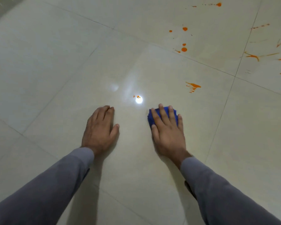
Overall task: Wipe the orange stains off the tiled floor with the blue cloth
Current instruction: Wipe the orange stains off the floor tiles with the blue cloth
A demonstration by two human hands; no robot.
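Hands: 2, both flat on the tiled floor (55, 70), palms down, grey sleeves to the wrists.
Left hand (100, 129): bare, fingers straight and close together, thumb out to the side, pressing the floor, holding nothing.
Right hand (167, 129): fingers straight and slightly spread, pressing down on the blue cloth (152, 118); not curled round it.
Blue cloth: 1, bunched under the right hand's fingers, edges showing at the fingertips and on the thumb side, lying on the same tile as both hands.
Orange stains, total: spread over the far right of the floor, about 6 groups; exact drop count cannot tell, some too small.
Small drops (137, 96): 2, just beside a bright light reflection, between the hands and a bit beyond them.
Streaked smear (193, 86): 1, near the cloth, beyond it and to its right, same tile.
Round spots (184, 49): about 5 on the next tile, well apart from the cloth.
Long streaks (252, 56): several at the right edge, thin and curved.
Far splash (218, 4): 1 blob with a trail of dots, top right.
Tile joints: dark thin lines, crossing near the right side.
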